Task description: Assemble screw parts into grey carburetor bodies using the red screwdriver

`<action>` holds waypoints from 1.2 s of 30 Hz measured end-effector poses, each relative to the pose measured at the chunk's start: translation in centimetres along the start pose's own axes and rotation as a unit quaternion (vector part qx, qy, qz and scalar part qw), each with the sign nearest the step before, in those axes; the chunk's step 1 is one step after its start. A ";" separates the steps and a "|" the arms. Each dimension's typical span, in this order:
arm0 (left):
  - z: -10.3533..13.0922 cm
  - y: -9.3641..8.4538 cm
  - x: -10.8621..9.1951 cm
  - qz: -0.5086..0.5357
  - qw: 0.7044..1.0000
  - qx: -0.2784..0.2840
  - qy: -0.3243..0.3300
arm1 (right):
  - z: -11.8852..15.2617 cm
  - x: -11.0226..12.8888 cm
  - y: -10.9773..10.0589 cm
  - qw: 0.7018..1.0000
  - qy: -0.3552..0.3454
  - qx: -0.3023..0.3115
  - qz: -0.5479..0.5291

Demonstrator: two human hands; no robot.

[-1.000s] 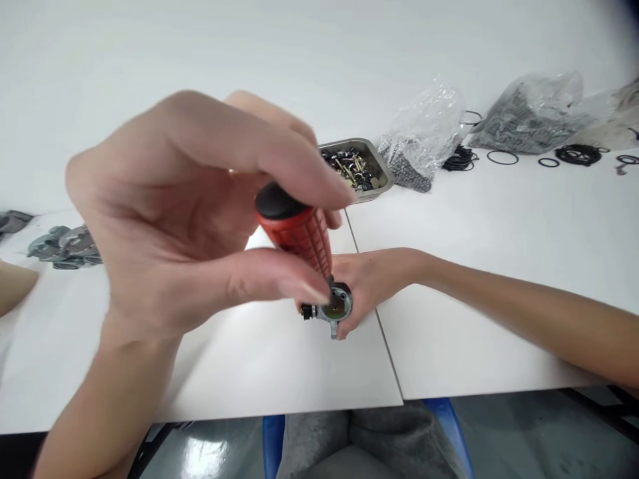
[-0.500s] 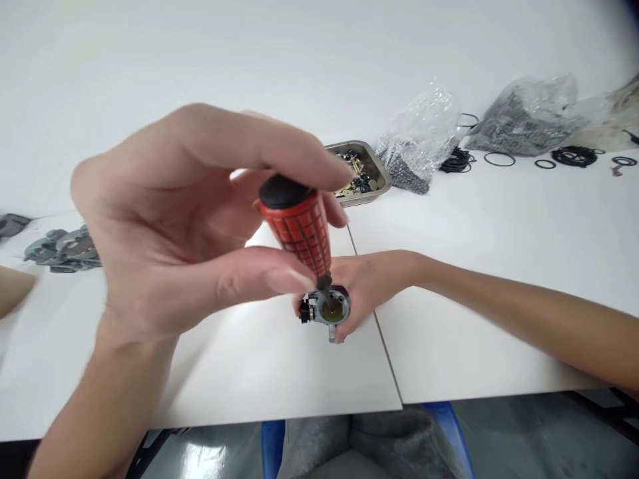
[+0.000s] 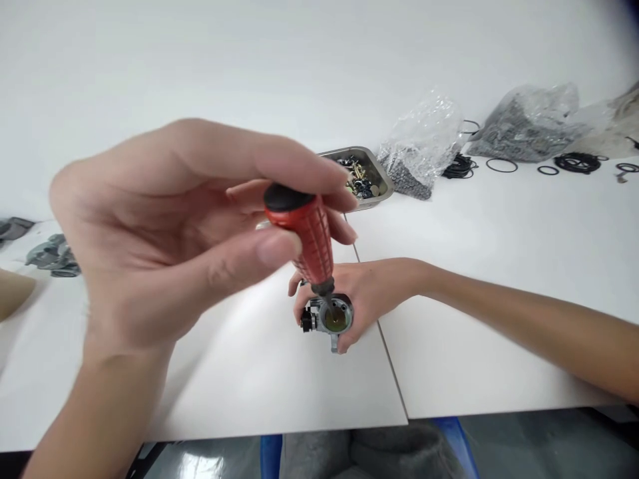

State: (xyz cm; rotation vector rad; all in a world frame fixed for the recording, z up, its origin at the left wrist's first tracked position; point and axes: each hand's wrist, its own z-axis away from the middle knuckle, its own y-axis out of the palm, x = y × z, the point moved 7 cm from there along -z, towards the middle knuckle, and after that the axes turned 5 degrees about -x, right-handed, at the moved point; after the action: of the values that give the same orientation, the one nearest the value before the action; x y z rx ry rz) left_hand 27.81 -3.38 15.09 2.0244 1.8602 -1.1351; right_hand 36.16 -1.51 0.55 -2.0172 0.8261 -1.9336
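My left hand [image 3: 184,233] grips a screwdriver [image 3: 315,243] by its red handle with a black end cap, thumb on one side and fingers on the other. The tool slants downward, its shaft pointing into the round bore of a small metal carburetor [image 3: 335,338]. A brass-coloured disc [image 3: 333,322] shows inside that bore, with the tip at or near its middle. Around the carburetor's far and right sides my right hand [image 3: 362,293] is closed, holding it at the table. A black fitting [image 3: 306,320] sticks out on the carburetor's left.
Behind the hands stands a metal tray [image 3: 384,191] of small brass and black parts. To its right lie plastic bags [image 3: 424,143] of dark parts, a larger bag [image 3: 524,126] and black rubber rings [image 3: 576,162]. Grey metal castings [image 3: 54,256] sit at the left. A seam [image 3: 387,352] crosses the white table.
My left thumb has moved up the screwdriver handle, and my fingers have shifted round it. The carburetor stays in my right hand. The whole view has shifted slightly.
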 end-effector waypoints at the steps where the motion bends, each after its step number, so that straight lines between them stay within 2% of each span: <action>1: 0.0 0.0 0.1 0.001 1.000 -0.005 0.008 | 0.0 -0.1 0.0 1.000 0.002 0.000 -0.004; 4: 0.1 -0.2 0.4 0.030 0.998 -0.035 0.033 | 0.0 -0.3 0.1 1.000 0.001 -0.005 -0.013; 6: 0.1 0.1 0.5 0.061 0.997 -0.021 0.041 | 0.0 -0.3 0.1 1.000 -0.004 -0.006 -0.017; 14: -0.2 0.5 0.4 0.114 0.993 0.001 -0.002 | 0.1 0.1 -0.2 1.000 0.011 -0.001 0.011; 19: 0.0 0.0 0.7 0.055 0.998 -0.013 -0.023 | 0.0 0.1 -0.1 1.000 0.019 0.002 0.018; 25: 0.0 -0.8 0.5 0.009 0.999 -0.045 0.029 | 0.0 -0.1 0.1 1.000 -0.002 -0.004 -0.009; 29: 0.2 -0.6 1.0 0.055 0.998 -0.029 0.032 | 0.0 -0.4 0.2 1.000 -0.019 -0.008 -0.020; 32: 0.2 0.0 1.6 0.117 0.992 0.003 0.052 | -0.1 -0.5 0.2 0.999 -0.032 -0.017 -0.010; 36: 0.0 0.6 1.9 0.138 0.990 0.022 0.035 | -0.1 -0.5 0.2 0.999 -0.028 -0.019 -0.016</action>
State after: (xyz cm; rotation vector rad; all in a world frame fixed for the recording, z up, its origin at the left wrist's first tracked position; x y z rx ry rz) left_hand 28.25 -2.01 13.73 2.2860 1.5318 -1.0495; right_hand 36.06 -1.41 -0.01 -2.1082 0.8288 -1.8835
